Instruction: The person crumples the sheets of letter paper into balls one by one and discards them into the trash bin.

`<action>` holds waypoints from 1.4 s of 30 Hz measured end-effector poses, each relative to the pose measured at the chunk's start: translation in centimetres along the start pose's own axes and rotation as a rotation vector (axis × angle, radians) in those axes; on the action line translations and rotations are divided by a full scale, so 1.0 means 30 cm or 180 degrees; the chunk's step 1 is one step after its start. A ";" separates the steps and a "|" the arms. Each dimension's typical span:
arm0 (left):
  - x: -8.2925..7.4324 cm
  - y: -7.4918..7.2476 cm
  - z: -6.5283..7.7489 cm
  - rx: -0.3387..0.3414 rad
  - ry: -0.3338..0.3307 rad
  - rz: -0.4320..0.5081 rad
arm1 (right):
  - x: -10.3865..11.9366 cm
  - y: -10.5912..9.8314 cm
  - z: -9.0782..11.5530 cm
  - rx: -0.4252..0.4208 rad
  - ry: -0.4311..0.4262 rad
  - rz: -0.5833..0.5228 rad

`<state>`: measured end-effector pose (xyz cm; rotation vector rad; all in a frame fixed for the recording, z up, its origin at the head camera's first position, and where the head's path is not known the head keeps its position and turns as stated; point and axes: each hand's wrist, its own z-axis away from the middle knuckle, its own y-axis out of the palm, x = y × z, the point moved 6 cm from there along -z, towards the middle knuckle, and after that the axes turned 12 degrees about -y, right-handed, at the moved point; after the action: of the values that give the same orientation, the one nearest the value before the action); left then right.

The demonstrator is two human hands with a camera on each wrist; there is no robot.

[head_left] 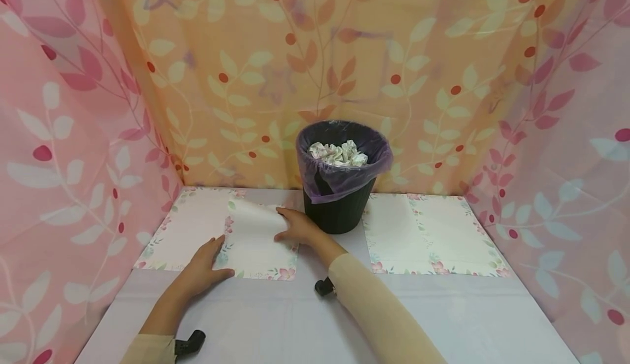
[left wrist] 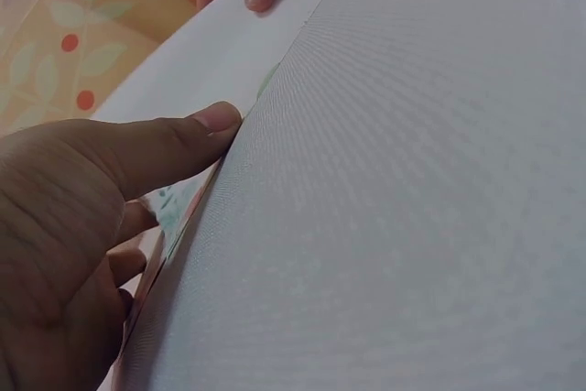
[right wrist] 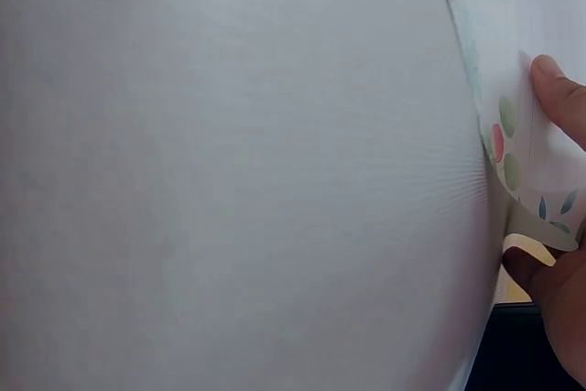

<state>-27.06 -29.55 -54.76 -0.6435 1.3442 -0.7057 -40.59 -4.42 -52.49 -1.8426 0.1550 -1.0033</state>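
Right grip [head_left: 298, 228]'s got the sheet [head_left: 256, 252] pinched near its far corner, so that end curls up; left grip [head_left: 203, 268], fingers loose, is at the opposite edge, probably steadying it. Bin [head_left: 339, 211]'s just past the right grip.

The paper sheets [head_left: 256, 252] are white, with pink flowers and green and blue leaves along their edges. The bin [head_left: 339, 216] is black, and its bag [head_left: 339, 178] is see-through purple. The crumpled paper [head_left: 338, 155] is mostly white. The tabletop [head_left: 275, 326] is pale grey. The back cloth [head_left: 197, 30] is orange, with cream leaves, darker orange leaves and red dots. The side cloths [head_left: 29, 194] are pink, with white and dark pink leaves. The sleeves [head_left: 379, 309] are tan.
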 end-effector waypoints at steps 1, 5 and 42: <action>0.000 -0.001 0.000 -0.0015 0.0010 0.0020 | 0.004 -0.002 0.002 -0.0008 -0.0022 0.0005; 0.003 -0.008 -0.003 -0.0096 0.0050 0.0058 | 0.024 -0.017 0.005 -0.0048 -0.0102 0.0014; -0.356 -0.326 0.132 -0.0850 0.0941 0.0516 | 0.363 -0.245 0.274 -0.0425 -0.0680 0.0204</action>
<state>-24.86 -27.51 -40.05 -0.6487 1.7633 -0.5063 -30.14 -0.52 -41.75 -2.0399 0.1537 -0.7613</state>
